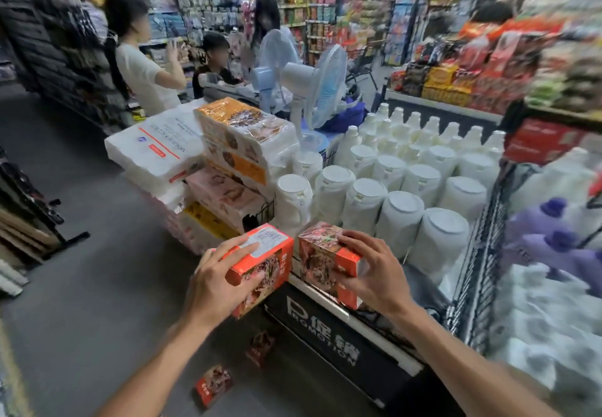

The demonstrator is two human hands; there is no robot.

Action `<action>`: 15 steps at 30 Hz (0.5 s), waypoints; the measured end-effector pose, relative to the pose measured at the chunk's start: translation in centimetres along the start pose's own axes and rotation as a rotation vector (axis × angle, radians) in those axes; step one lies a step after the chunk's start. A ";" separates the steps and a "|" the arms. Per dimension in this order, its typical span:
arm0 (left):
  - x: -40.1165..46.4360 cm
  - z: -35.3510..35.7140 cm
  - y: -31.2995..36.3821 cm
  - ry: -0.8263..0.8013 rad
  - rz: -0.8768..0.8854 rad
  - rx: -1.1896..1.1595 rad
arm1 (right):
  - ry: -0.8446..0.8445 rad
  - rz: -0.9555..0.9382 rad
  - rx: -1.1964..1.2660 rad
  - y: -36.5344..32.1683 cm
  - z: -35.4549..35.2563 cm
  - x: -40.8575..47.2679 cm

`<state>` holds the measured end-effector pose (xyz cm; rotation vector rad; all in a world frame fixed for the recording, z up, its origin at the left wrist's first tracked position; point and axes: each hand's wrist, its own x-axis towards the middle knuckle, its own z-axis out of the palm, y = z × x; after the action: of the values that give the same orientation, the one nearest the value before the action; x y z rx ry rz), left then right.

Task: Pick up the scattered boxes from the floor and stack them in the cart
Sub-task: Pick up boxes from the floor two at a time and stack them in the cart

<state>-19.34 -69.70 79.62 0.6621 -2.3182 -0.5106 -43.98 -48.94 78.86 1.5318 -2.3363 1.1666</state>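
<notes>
Left hand [221, 273] grasps one orange box [260, 260], right hand [368, 273] clutches another box [322, 260], both at centre frame over the cart's near edge [329, 306]. Two boxes [213, 384] lie on open floor [81, 302], lower left.

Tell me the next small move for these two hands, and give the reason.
Probably lower both boxes into the cart. The left hand grips one orange box, the right hand another box, both held above the cart's near edge, while two more boxes lie on the floor.
</notes>
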 end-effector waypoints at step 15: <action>1.9 10.9 15.9 -0.292 0.438 -0.428 | 0.359 0.452 -0.412 -0.3 -18.1 -19.5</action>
<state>-33.20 -56.23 81.10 -0.1323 -2.4056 -0.8988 -39.78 -22.95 82.32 0.6245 -2.5133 0.8551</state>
